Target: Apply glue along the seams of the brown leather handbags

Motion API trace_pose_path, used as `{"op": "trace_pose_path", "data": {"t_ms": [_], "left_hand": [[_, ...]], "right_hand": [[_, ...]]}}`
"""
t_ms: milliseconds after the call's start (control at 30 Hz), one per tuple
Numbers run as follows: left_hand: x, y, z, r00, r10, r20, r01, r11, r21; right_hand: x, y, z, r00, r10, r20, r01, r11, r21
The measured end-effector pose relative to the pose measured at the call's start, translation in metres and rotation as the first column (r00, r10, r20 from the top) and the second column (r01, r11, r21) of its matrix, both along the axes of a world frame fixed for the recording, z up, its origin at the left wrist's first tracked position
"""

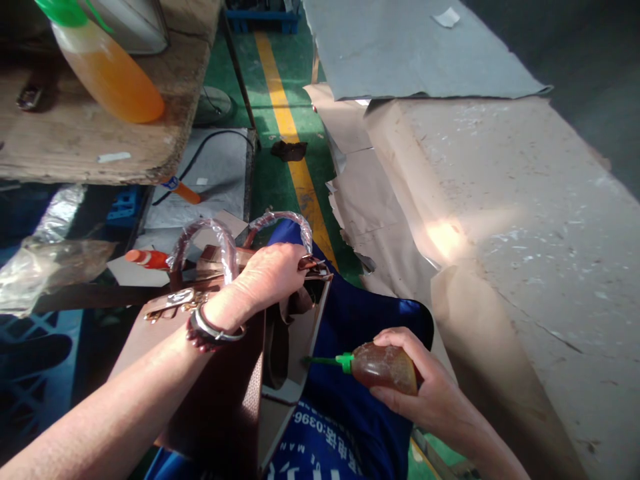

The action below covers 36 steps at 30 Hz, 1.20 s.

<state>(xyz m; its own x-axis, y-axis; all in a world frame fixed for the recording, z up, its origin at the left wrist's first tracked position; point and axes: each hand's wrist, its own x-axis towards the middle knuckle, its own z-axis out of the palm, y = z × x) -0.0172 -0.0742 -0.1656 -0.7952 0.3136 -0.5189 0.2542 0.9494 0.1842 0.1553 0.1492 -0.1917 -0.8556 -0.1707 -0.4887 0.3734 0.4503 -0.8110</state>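
Where legible, "0396" (312,425) beside handbag (225,393)

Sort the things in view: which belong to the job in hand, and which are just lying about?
In the job, judging by the hands:
brown bag, held at its top by the left hand
amber bottle, in the right hand

Apparently just lying about:
green-topped orange bottle, on the wooden table
dark scrap, on the floor
white scrap, on the grey sheet

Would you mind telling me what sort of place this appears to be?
Probably a handbag workshop: a brown handbag with plastic-wrapped handles, a squeeze bottle in the right hand, and a green floor marked with a yellow line.
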Motion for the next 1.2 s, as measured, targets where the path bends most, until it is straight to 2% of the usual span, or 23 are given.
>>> {"op": "trace_pose_path", "data": {"t_ms": [300,567,633,767,833,1100,1200], "left_hand": [[0.005,-0.002,0.012,1.0,-0.016,-0.024,0.016,1.0,-0.012],[0.007,-0.001,0.02,0.998,-0.022,-0.063,0.02,0.999,-0.031],[0.007,-0.001,0.021,0.997,-0.022,-0.068,0.02,0.999,-0.035],[0.009,0.0,0.026,0.997,-0.029,-0.074,0.026,0.999,-0.045],[0.009,0.001,0.029,0.997,-0.031,-0.076,0.028,0.998,-0.049],[0.008,0.003,0.034,0.994,-0.042,-0.097,0.036,0.998,-0.056],[0.007,0.004,0.037,0.993,-0.045,-0.106,0.039,0.998,-0.058]], "right_hand": [[0.012,0.002,0.004,0.998,0.063,0.025,-0.062,0.998,-0.029],[0.01,-0.001,0.008,0.997,0.066,0.03,-0.065,0.997,-0.034],[0.01,-0.002,0.009,1.0,0.02,0.024,-0.02,0.999,-0.032],[0.008,-0.004,0.011,0.984,-0.166,-0.064,0.169,0.985,0.047],[0.007,-0.004,0.012,0.977,-0.183,-0.106,0.191,0.98,0.063],[0.007,-0.004,0.011,0.997,-0.02,-0.079,0.024,0.998,0.053],[0.007,-0.004,0.01,0.999,0.005,-0.05,-0.004,1.0,0.021]]}}
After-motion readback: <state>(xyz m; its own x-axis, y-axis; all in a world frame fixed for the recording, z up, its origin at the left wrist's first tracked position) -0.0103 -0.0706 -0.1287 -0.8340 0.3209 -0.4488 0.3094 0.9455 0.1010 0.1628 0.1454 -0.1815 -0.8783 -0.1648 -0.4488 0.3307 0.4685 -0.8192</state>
